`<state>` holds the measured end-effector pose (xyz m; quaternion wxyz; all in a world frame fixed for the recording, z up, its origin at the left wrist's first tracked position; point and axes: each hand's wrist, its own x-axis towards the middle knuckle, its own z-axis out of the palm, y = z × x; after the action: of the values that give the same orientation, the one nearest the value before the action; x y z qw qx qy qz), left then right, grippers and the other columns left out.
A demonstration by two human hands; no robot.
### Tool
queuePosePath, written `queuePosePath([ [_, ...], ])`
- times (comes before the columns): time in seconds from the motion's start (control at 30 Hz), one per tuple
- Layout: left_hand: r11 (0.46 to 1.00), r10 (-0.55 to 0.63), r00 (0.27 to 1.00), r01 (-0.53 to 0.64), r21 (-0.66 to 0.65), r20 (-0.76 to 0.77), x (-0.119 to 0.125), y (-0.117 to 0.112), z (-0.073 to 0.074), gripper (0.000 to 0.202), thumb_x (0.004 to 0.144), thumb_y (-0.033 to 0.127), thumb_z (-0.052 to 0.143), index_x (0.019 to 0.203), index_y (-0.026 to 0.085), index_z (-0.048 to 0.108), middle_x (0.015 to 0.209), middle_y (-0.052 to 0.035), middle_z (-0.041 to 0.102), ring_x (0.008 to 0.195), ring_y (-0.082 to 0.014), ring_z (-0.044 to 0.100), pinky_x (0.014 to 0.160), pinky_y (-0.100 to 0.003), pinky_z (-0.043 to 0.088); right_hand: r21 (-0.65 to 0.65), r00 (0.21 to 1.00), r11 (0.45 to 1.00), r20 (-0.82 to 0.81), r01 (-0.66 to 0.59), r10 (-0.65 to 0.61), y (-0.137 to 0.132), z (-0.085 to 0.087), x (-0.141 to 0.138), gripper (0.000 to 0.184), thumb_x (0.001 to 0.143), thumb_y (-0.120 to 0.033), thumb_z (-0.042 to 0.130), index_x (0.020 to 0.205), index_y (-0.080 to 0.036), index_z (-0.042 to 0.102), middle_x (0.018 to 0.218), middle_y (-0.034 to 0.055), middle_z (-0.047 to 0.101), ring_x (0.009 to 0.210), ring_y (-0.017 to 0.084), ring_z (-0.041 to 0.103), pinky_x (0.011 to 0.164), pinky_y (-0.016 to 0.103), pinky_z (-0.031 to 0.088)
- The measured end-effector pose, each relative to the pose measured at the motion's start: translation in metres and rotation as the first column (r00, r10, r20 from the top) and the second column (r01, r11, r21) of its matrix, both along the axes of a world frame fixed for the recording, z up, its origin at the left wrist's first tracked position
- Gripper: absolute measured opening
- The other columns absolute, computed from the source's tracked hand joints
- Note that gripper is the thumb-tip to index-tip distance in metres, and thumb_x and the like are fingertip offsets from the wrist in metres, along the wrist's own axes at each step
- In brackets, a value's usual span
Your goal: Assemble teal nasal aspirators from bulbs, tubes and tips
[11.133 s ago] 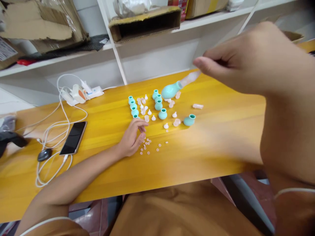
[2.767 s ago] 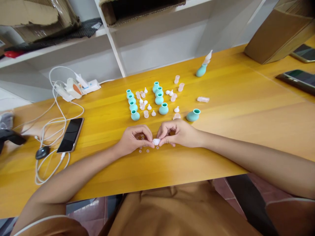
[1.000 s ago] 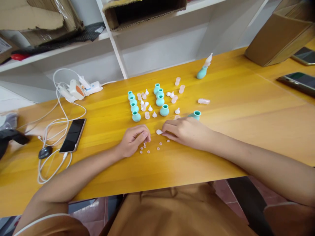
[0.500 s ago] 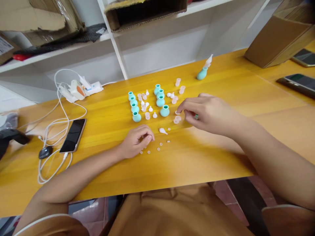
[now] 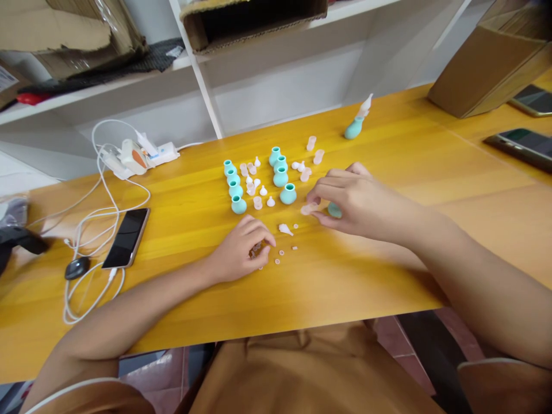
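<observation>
"Foreground first: what are you seeing from your remote post?"

"I am watching the left hand [image 5: 239, 250] curling loosely over small clear rings [image 5: 277, 261] on a wooden table [image 5: 345, 282]; whether it is gripping any, I cannot tell."

"And the right hand [image 5: 366, 201]?"

"It is pinching a translucent cup [image 5: 307, 209] between thumb and forefinger, right at the tabletop. A white nozzle piece [image 5: 285, 229] is lying between the two hands, while a teal bulb [image 5: 334, 210] is partly hiding behind the right."

"Beyond?"

"Two rows of teal bulbs [image 5: 280, 177] are standing mouths up, white cones [image 5: 270, 202] scattering beside them. Farther back, a white-tipped bulb [image 5: 353, 128] is leaning, and a cardboard box [image 5: 254, 29] is resting on a shelf [image 5: 353, 12]."
</observation>
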<state>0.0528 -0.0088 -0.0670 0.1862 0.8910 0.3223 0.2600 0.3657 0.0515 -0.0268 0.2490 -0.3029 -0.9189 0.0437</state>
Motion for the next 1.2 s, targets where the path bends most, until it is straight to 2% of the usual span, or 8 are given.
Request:
queuePosePath([
  [0.13, 1.000, -0.005, 0.999, 0.005, 0.016, 0.032, -0.002, 0.001, -0.002, 0.014, 0.106, 0.033, 0.067, 0.115, 0.022, 0.068, 0.106, -0.0048, 0.075, 0.099, -0.0219, 0.063, 0.096, -0.040, 0.048, -0.234, 0.964, 0.952, -0.222, -0.197, 0.145, -0.015, 0.005, -0.013, 0.014, 0.101, -0.036, 0.073, 0.105, -0.022, 0.072, 0.097, 0.0046, 0.077, 0.086, 0.020, 0.069, 0.079, 0.034, 0.051],
  [0.27, 0.998, -0.042, 0.993, 0.038, 0.042, 0.113, -0.004, 0.003, -0.003, 0.037, 0.105, 0.056, 0.070, 0.118, 0.022, 0.068, 0.106, -0.0062, 0.077, 0.097, -0.0219, 0.063, 0.093, -0.039, 0.050, -0.334, 0.904, 0.871, -0.356, -0.360, 0.237, -0.030, -0.011, -0.039, 0.012, 0.102, -0.032, 0.075, 0.108, -0.021, 0.074, 0.095, 0.0022, 0.076, 0.084, 0.014, 0.069, 0.077, 0.028, 0.055],
  [0.43, 0.999, -0.045, 0.986, 0.044, 0.008, 0.158, -0.004, 0.002, -0.001, 0.024, 0.108, 0.045, 0.068, 0.111, 0.022, 0.071, 0.098, -0.0043, 0.077, 0.095, -0.0202, 0.062, 0.089, -0.035, 0.051, -0.380, 0.879, 0.829, -0.407, -0.412, 0.250, -0.032, -0.030, -0.050, 0.020, 0.104, -0.035, 0.076, 0.114, -0.020, 0.072, 0.099, 0.0030, 0.076, 0.080, 0.012, 0.067, 0.073, 0.025, 0.055],
  [0.6, 0.990, 0.090, 0.964, -0.060, -0.127, 0.250, -0.004, -0.001, -0.001, 0.015, 0.109, 0.035, 0.067, 0.117, 0.024, 0.072, 0.106, -0.0041, 0.078, 0.097, -0.0174, 0.066, 0.090, -0.032, 0.054, -0.240, 0.925, 0.902, -0.225, -0.358, 0.307, -0.020, -0.028, -0.038, 0.012, 0.105, -0.030, 0.072, 0.107, -0.018, 0.073, 0.097, 0.0040, 0.072, 0.082, 0.014, 0.065, 0.075, 0.027, 0.049],
  [0.73, 0.956, 0.196, 0.926, -0.109, -0.271, 0.323, -0.002, -0.002, -0.004, 0.020, 0.109, 0.040, 0.067, 0.117, 0.022, 0.069, 0.109, -0.0061, 0.077, 0.097, -0.0160, 0.070, 0.086, -0.031, 0.056, -0.130, 0.900, 0.892, -0.025, -0.434, 0.434, -0.018, -0.033, -0.037, 0.012, 0.108, -0.026, 0.068, 0.109, -0.020, 0.078, 0.102, 0.0056, 0.072, 0.094, 0.018, 0.068, 0.085, 0.031, 0.048],
  [0.87, 0.928, 0.227, 0.910, -0.095, -0.359, 0.346, -0.003, -0.003, -0.007, 0.027, 0.109, 0.040, 0.065, 0.130, 0.022, 0.063, 0.112, -0.0072, 0.078, 0.102, -0.0173, 0.075, 0.089, -0.032, 0.057, -0.030, 0.906, 0.908, 0.064, -0.417, 0.418, -0.020, -0.041, -0.044, 0.016, 0.110, -0.025, 0.064, 0.108, -0.019, 0.079, 0.101, 0.0063, 0.072, 0.094, 0.020, 0.066, 0.087, 0.034, 0.049],
  [1.07, 0.950, 0.193, 0.946, -0.114, -0.291, 0.261, -0.005, -0.001, -0.006, 0.028, 0.110, 0.038, 0.062, 0.134, 0.024, 0.068, 0.107, -0.0058, 0.080, 0.101, -0.0184, 0.075, 0.095, -0.036, 0.057, 0.053, 0.930, 0.929, 0.044, -0.367, 0.365, -0.021, -0.044, -0.049, 0.020, 0.112, -0.026, 0.060, 0.105, -0.019, 0.078, 0.098, 0.0060, 0.072, 0.088, 0.019, 0.066, 0.084, 0.034, 0.051],
  [1.2, 0.933, 0.207, 0.936, -0.103, -0.344, 0.283, -0.004, -0.001, -0.006, 0.028, 0.109, 0.039, 0.065, 0.132, 0.022, 0.065, 0.112, -0.0068, 0.081, 0.104, -0.0177, 0.077, 0.094, -0.033, 0.059, -0.079, 0.915, 0.931, -0.228, -0.357, 0.332, -0.024, -0.034, -0.047, 0.012, 0.107, -0.026, 0.068, 0.109, -0.020, 0.078, 0.100, 0.0054, 0.072, 0.082, 0.015, 0.067, 0.077, 0.031, 0.054],
])
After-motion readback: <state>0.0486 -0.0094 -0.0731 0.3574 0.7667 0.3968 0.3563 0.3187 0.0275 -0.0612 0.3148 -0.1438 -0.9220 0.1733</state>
